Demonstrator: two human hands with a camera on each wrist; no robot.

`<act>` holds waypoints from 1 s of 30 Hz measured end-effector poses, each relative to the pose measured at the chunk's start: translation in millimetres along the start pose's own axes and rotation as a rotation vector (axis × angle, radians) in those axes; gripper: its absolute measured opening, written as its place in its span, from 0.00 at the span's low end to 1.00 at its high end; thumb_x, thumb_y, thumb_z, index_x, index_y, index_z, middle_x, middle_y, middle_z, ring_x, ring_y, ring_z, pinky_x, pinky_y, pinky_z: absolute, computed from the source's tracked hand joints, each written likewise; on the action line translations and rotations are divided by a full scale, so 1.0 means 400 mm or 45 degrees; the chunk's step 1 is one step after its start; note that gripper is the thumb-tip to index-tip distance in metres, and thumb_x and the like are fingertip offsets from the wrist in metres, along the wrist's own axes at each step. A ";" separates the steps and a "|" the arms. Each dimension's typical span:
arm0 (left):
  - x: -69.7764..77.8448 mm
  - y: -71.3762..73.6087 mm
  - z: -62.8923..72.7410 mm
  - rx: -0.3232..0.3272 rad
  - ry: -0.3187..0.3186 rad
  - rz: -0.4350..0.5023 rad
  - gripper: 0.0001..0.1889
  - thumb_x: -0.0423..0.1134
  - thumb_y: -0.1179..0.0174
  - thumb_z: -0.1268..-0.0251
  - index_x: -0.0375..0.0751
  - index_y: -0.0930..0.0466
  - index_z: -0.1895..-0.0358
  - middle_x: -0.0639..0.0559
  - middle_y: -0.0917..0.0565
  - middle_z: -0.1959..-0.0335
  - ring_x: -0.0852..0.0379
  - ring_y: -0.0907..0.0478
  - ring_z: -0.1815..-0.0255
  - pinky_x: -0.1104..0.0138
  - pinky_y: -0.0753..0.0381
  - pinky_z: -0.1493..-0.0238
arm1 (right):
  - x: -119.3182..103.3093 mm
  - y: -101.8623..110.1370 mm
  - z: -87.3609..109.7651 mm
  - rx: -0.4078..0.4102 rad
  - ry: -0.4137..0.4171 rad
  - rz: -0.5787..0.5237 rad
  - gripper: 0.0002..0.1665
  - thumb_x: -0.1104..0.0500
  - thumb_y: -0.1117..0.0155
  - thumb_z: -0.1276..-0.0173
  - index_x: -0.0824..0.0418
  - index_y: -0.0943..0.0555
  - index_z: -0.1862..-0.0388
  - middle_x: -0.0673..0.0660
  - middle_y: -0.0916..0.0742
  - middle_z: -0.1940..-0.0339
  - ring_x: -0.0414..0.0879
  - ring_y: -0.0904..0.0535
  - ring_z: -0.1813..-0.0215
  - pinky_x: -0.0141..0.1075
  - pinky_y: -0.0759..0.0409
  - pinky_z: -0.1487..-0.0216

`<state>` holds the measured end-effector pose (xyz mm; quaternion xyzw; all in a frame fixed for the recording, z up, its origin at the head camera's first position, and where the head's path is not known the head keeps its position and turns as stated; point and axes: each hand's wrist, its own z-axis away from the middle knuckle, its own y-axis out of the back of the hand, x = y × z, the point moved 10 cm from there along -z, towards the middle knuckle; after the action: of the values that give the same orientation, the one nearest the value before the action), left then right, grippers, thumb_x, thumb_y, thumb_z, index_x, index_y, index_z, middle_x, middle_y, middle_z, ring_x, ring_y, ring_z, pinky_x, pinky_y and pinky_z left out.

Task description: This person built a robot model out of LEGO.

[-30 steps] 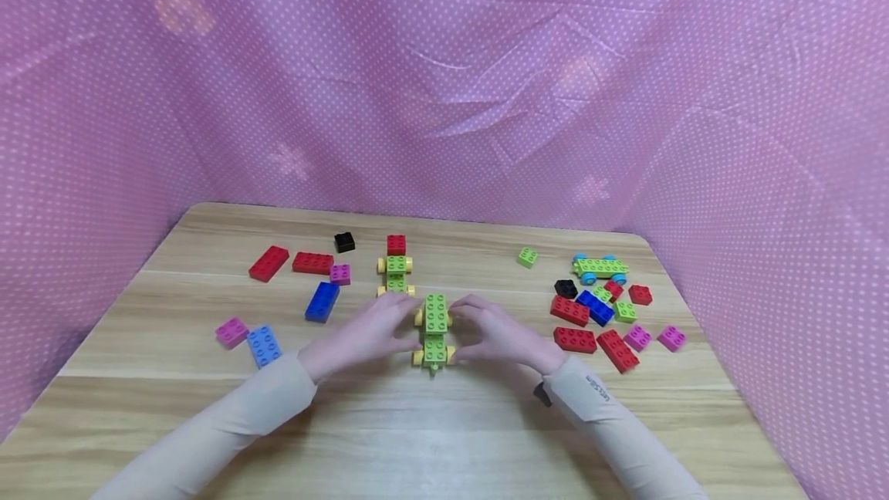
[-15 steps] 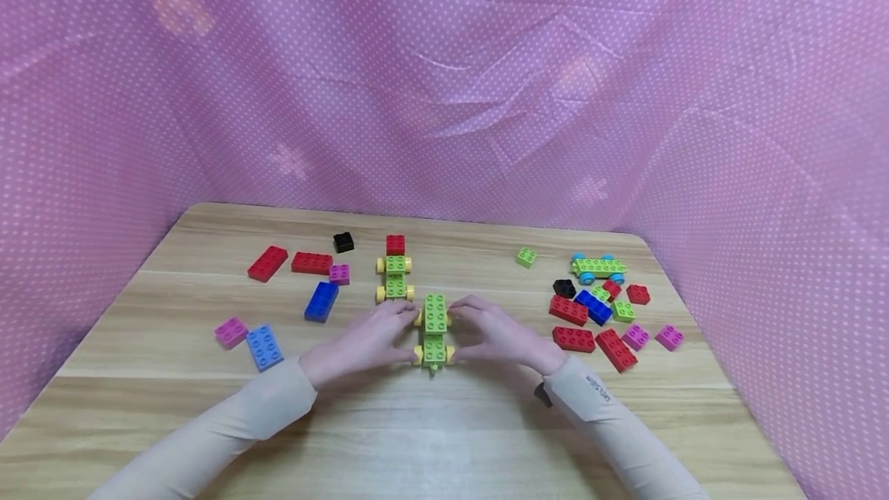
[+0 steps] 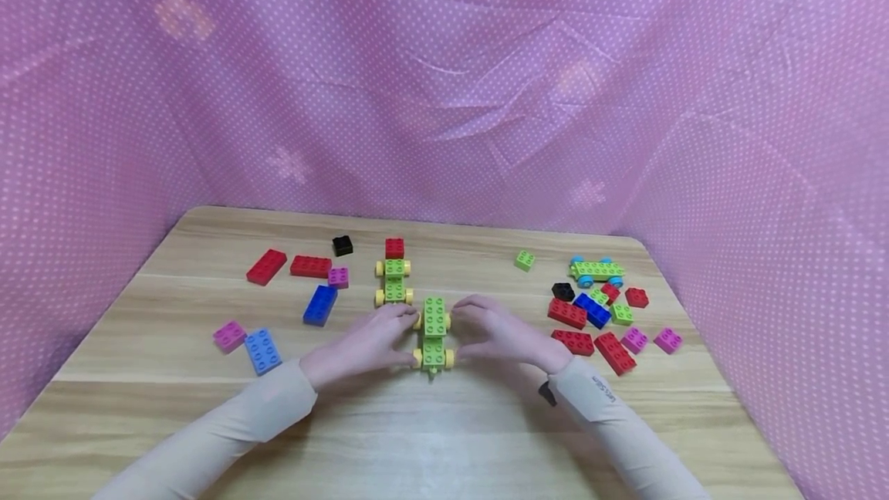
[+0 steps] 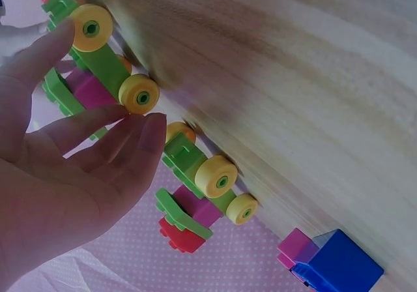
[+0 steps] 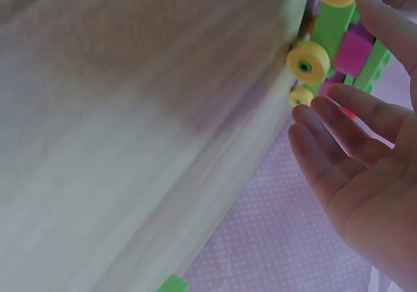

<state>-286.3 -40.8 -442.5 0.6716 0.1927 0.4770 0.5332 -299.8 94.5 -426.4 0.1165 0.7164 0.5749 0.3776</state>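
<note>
Between my hands, in the head view, stands a toy brick car with a lime base, yellow wheels and a lime top plate. A magenta brick sits under that plate in the left wrist view. My left hand touches the car's left wheels with thumb and fingertips, fingers loosely bent. On the other side my right hand lies close by the right wheels, fingers relaxed; whether it touches them I cannot tell. A second yellow-wheeled car stands just beyond the left fingers, with a red brick at its far end.
On the left lie red bricks, a dark blue brick, a light blue brick, magenta bricks and a black brick. A blue-wheeled car base and several mixed bricks are on the right. A lime brick lies apart.
The left thumb has come in to the near left wheel. My right hand has drawn slightly away from the car. The car has stayed in place; the head view has tilted a little.
</note>
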 end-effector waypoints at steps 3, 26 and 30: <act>0.000 -0.002 0.001 0.004 -0.013 -0.001 0.39 0.50 0.27 0.44 0.36 0.30 0.31 0.40 0.29 0.29 0.42 0.34 0.26 0.49 0.32 0.25 | 0.010 0.025 0.006 0.031 -0.014 -0.002 0.39 0.49 0.26 0.40 0.66 0.26 0.35 0.61 0.20 0.36 0.55 0.24 0.33 0.48 0.25 0.29; 0.012 0.001 0.002 0.030 -0.078 -0.042 0.39 0.50 0.26 0.47 0.33 0.27 0.34 0.38 0.27 0.31 0.40 0.31 0.28 0.48 0.30 0.27 | 0.326 0.343 0.155 0.387 -0.383 0.063 0.33 0.54 0.30 0.34 0.70 0.26 0.36 0.70 0.19 0.37 0.67 0.23 0.38 0.60 0.21 0.39; 0.017 0.005 0.000 0.041 -0.093 -0.061 0.38 0.50 0.26 0.47 0.32 0.27 0.35 0.37 0.26 0.32 0.40 0.30 0.30 0.48 0.29 0.28 | 0.386 0.364 0.210 0.363 -0.518 0.017 0.33 0.53 0.34 0.30 0.70 0.29 0.33 0.71 0.22 0.34 0.68 0.27 0.34 0.63 0.24 0.36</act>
<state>-283.7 -36.2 -437.6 0.6923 0.1968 0.4359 0.5403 -388.0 294.5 -361.0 0.2866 0.6988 0.4353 0.4900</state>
